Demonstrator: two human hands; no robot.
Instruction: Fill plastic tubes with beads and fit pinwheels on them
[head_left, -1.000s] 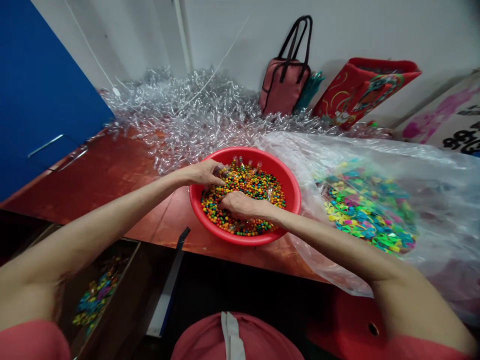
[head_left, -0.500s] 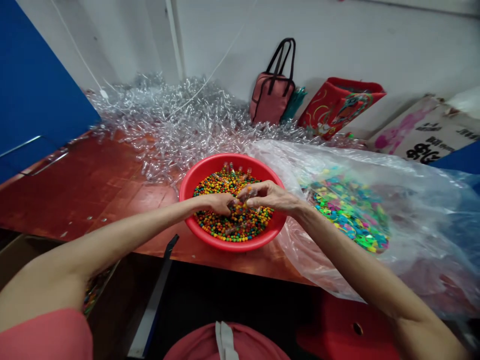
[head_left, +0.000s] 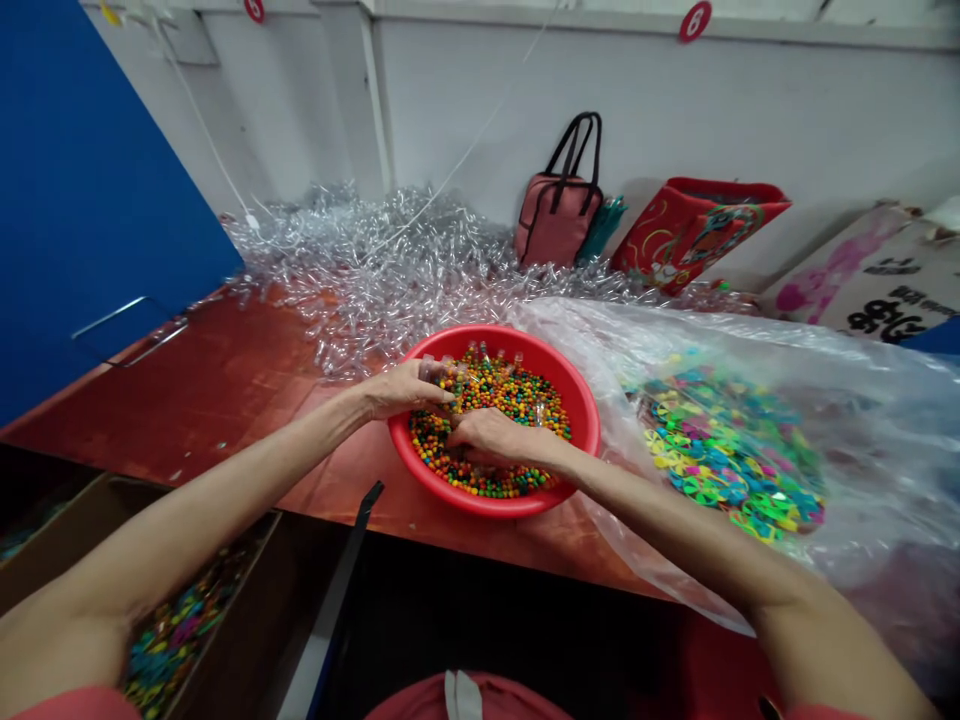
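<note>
Two bare hands worked over a round red plastic basin [head_left: 583,408], its smooth rim standing on a glossy red-brown tabletop [head_left: 202,385]. The basin was filled with small shiny round beads [head_left: 514,395] in orange, green, yellow and red, and short clear plastic tubes [head_left: 480,352] stood among them at its twelve o'clock. The left hand [head_left: 401,390] reached in from nine o'clock, fingers curved and drawn together beside a clear tube near the rim; whether they pinched it could not be told. The right hand [head_left: 491,437] lay knuckles up just beside it, fingers curled down among the beads, its grip hidden.

At three o'clock, a crinkled clear polythene bag [head_left: 877,440] held flat, bright plastic pinwheel pieces [head_left: 731,450], and more filled a cardboard box [head_left: 64,530] at seven o'clock. At twelve o'clock, a tangled heap of clear plastic strips [head_left: 375,275] lay against a white wall [head_left: 780,110], near a pink handbag [head_left: 556,228] and a red printed bag [head_left: 697,232]. A blue panel [head_left: 97,200] with a metal handle [head_left: 131,332] stood at ten o'clock.
</note>
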